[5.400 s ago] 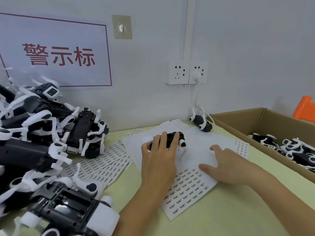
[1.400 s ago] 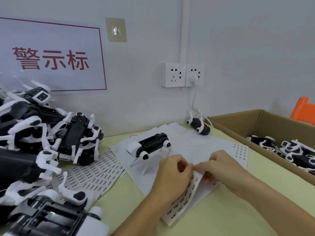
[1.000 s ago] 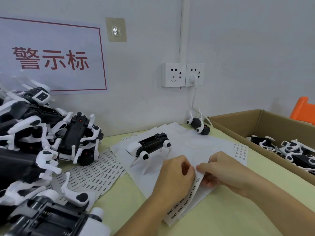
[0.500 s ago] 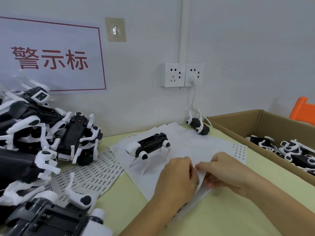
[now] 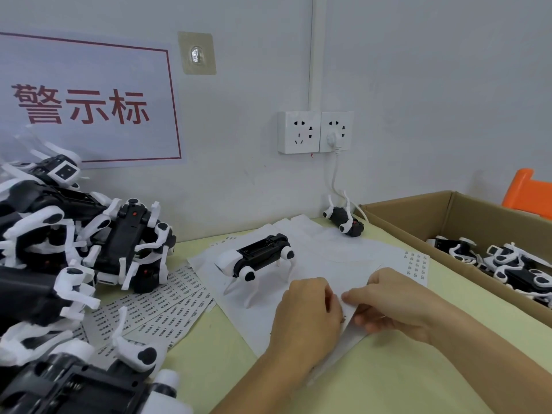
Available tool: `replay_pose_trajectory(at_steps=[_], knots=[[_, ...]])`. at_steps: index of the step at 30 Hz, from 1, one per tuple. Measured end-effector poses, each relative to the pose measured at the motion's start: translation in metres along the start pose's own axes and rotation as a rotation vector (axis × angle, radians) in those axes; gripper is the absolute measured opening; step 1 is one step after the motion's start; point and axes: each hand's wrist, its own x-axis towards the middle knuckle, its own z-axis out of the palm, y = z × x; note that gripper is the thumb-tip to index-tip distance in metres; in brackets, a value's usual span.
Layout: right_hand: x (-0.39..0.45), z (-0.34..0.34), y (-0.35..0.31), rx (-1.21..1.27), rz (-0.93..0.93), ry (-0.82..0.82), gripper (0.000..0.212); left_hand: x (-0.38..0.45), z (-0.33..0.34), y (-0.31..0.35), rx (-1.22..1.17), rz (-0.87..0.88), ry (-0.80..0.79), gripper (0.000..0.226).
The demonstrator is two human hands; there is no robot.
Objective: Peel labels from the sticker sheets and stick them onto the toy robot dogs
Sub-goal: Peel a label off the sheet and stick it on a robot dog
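Observation:
A black-and-white toy robot dog (image 5: pixel 258 259) stands on white backing sheets (image 5: pixel 325 255) in the middle of the table. In front of it, my left hand (image 5: pixel 304 319) and my right hand (image 5: pixel 394 303) meet over a sticker sheet (image 5: pixel 343 342) whose edge is lifted and folded. Both hands pinch that sheet where they meet; the fingertips hide the spot, so a peeled label cannot be made out. Another small dog (image 5: pixel 343 218) lies near the wall by a white cable.
A heap of robot dogs (image 5: pixel 59 252) fills the left side, with label sheets (image 5: pixel 155 312) fanned out beside it. A cardboard box (image 5: pixel 418 216) at the right holds more dogs (image 5: pixel 513 264). Wall sockets (image 5: pixel 315 132) sit behind, an orange object (image 5: pixel 528 194) far right.
Since a second ago both hands have drawn closer together over the sticker sheet, and its lifted edge folded further under them. The standing dog has not moved.

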Motion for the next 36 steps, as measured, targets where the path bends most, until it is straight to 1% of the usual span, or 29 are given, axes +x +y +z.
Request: replay_pose_trajectory(at_steps=[6,8,11,15,18,25,30,33,36], knots=[[0.0,-0.003,0.0,0.021,0.024,-0.088,0.017,0.007,-0.003,-0.008,-0.197,-0.113,0.006,0.024],[-0.001,-0.004,0.0,0.025,0.026,-0.097,0.02,0.007,-0.004,-0.008,-0.231,-0.115,0.001,0.028],[0.0,-0.004,0.0,0.023,0.02,-0.099,0.027,0.006,-0.005,-0.005,-0.255,-0.067,-0.013,0.019],[0.001,-0.003,0.0,0.011,0.012,-0.109,0.014,0.006,-0.004,-0.003,-0.259,-0.07,-0.004,0.015],[0.001,-0.003,0.001,-0.003,0.001,-0.109,0.013,0.006,-0.005,-0.002,-0.279,-0.097,0.003,0.016],[0.0,-0.001,0.001,-0.008,-0.022,-0.078,0.018,0.005,-0.003,-0.001,-0.173,-0.108,0.006,0.016],[-0.001,0.0,0.001,-0.016,-0.039,-0.059,0.032,0.002,-0.003,0.001,-0.045,-0.051,-0.006,0.019],[-0.001,0.0,0.001,-0.026,-0.043,-0.064,0.035,0.0,-0.001,0.003,0.041,-0.01,-0.028,0.021],[0.0,-0.002,0.002,-0.016,-0.037,-0.072,0.037,-0.001,0.0,0.004,0.08,-0.005,-0.036,0.023]])
